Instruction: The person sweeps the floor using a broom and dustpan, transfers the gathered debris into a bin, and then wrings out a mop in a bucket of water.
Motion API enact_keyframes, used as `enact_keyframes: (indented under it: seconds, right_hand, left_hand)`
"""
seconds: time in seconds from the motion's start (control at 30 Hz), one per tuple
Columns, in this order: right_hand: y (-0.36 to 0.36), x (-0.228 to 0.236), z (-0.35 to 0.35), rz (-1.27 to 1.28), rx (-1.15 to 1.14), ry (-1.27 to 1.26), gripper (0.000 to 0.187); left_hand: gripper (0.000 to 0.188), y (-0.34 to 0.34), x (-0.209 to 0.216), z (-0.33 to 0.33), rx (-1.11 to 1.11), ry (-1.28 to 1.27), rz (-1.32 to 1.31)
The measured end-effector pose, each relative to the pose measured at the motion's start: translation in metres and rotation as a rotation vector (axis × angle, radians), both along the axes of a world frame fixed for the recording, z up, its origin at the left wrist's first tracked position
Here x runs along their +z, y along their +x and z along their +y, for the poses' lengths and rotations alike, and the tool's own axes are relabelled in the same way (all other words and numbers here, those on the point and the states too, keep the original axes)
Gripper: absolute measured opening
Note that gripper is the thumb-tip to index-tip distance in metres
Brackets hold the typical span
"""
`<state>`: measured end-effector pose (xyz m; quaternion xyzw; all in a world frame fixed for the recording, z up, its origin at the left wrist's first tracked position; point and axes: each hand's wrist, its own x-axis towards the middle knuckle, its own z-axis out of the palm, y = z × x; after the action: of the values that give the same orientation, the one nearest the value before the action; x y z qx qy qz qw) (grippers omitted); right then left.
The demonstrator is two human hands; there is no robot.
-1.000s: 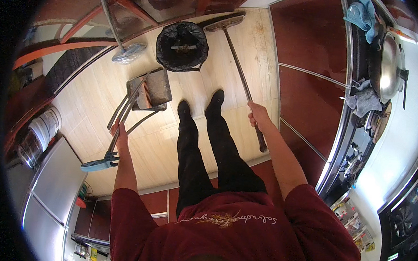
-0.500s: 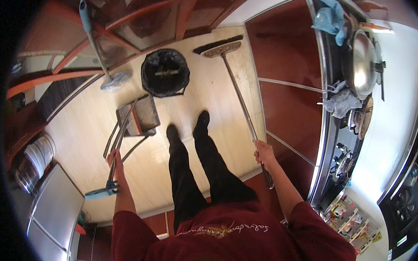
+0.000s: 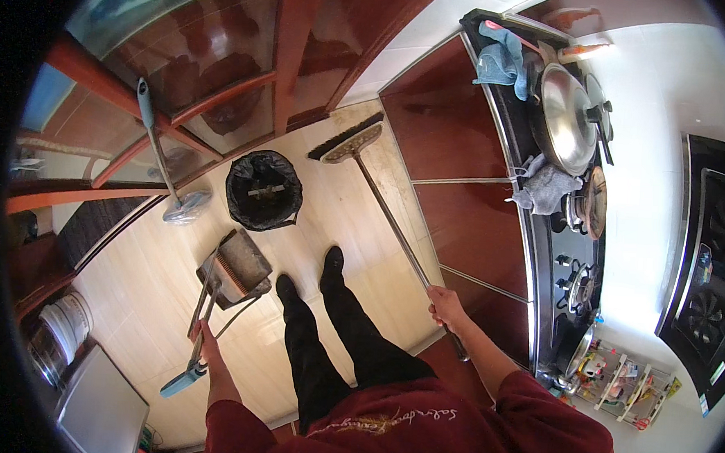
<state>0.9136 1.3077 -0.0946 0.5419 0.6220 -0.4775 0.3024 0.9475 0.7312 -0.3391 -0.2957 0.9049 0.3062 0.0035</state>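
My left hand [image 3: 203, 341] is closed around the long grey handle of a dustpan [image 3: 244, 265], below whose blue-capped end [image 3: 182, 381] extends toward me. The dustpan's grey scoop, with a brown toothed strip across it, is low over or on the floor, left of my feet; contact cannot be told. My right hand [image 3: 448, 306] grips the metal handle of a broom [image 3: 395, 224] near its dark end. The broom's dark-bristled head [image 3: 349, 144] lies at the far floor, close to the red cabinets. Between dustpan and broom stands a bin lined with a black bag [image 3: 262, 209], some light scrap inside.
A blue-handled mop [image 3: 158, 146] with a plastic-wrapped head leans by the red-framed glass doors [image 3: 221, 104]. Red cabinets [image 3: 477, 232] run along the right under a counter with a lidded wok [image 3: 566, 122] and cloths [image 3: 545, 187]. White buckets [image 3: 66, 326] stand at left.
My view has shifted, so the floor, bin and broom head sit lower in the picture. The dustpan has turned slightly, showing its toothed strip. Both hands keep their holds.
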Motion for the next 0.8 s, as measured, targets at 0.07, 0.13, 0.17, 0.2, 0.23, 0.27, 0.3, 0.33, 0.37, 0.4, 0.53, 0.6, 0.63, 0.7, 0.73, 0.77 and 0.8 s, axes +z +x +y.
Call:
enact_keyframes:
  seconds: [0.07,0.13,0.17,0.2,0.23,0.27,0.3,0.33,0.37,0.4,0.53,0.6,0.63,0.7,0.73,0.77,0.8]
  right_hand:
    - [0.01,0.008,0.001,-0.007,0.005,0.008,0.032]
    - [0.017,0.015,0.004,-0.007,0.017,0.011,0.034]
    - [0.017,0.015,0.005,-0.001,0.031,0.008,0.036]
    - [0.018,0.014,0.006,0.006,0.043,0.007,0.038]
    - [0.018,0.011,0.006,-0.003,0.029,-0.021,0.037]
    - [0.017,0.006,0.006,-0.008,0.013,-0.046,0.036]
    - [0.02,0.001,0.008,-0.014,-0.023,-0.063,0.035]
    - [0.022,-0.005,0.01,-0.012,-0.063,-0.083,0.034]
    - [0.023,-0.01,0.006,-0.005,-0.093,-0.108,0.033]
    - [0.024,-0.015,0.003,0.001,-0.122,-0.132,0.032]
    - [0.031,-0.018,-0.011,0.01,-0.102,-0.201,0.027]
    - [0.04,-0.028,-0.007,0.017,-0.154,-0.245,0.029]
    - [0.04,-0.031,-0.005,0.026,-0.131,-0.276,0.03]
    - [0.038,-0.041,0.002,0.099,-0.072,-0.348,0.037]
    - [0.025,-0.031,-0.002,0.102,-0.102,-0.373,0.028]
    - [0.032,-0.047,0.009,0.214,-0.091,-0.467,0.011]
    - [0.01,-0.014,-0.002,0.246,-0.1,-0.489,0.009]
  left_hand:
    - [0.038,0.005,0.011,0.001,0.059,0.103,0.064]
    - [0.036,0.023,0.001,-0.007,0.18,0.237,0.097]
    - [0.036,0.037,-0.009,-0.019,0.254,0.282,0.071]
    - [0.035,0.05,-0.015,-0.029,0.325,0.33,0.046]
    - [0.036,0.059,-0.01,-0.034,0.343,0.283,-0.027]
    - [0.039,0.063,0.001,-0.028,0.38,0.316,0.064]
    - [0.038,0.047,0.049,-0.003,0.447,0.404,-0.039]
    - [0.038,0.033,0.092,0.013,0.526,0.488,-0.137]
    - [0.034,0.045,0.091,0.006,0.566,0.486,-0.164]
    - [0.03,0.06,0.09,-0.001,0.605,0.484,-0.192]
    - [0.031,0.063,0.135,0.016,0.683,0.527,-0.102]
    - [0.027,0.052,0.172,0.028,0.634,0.533,-0.172]
    - [0.026,0.056,0.169,0.023,0.601,0.553,-0.09]
    - [0.023,0.077,0.145,0.004,0.543,0.576,0.056]
    - [0.019,0.083,0.145,-0.011,0.439,0.586,0.005]
    - [0.017,0.067,0.165,0.014,0.574,0.572,0.142]
    - [0.014,0.062,0.185,0.02,0.56,0.52,0.105]
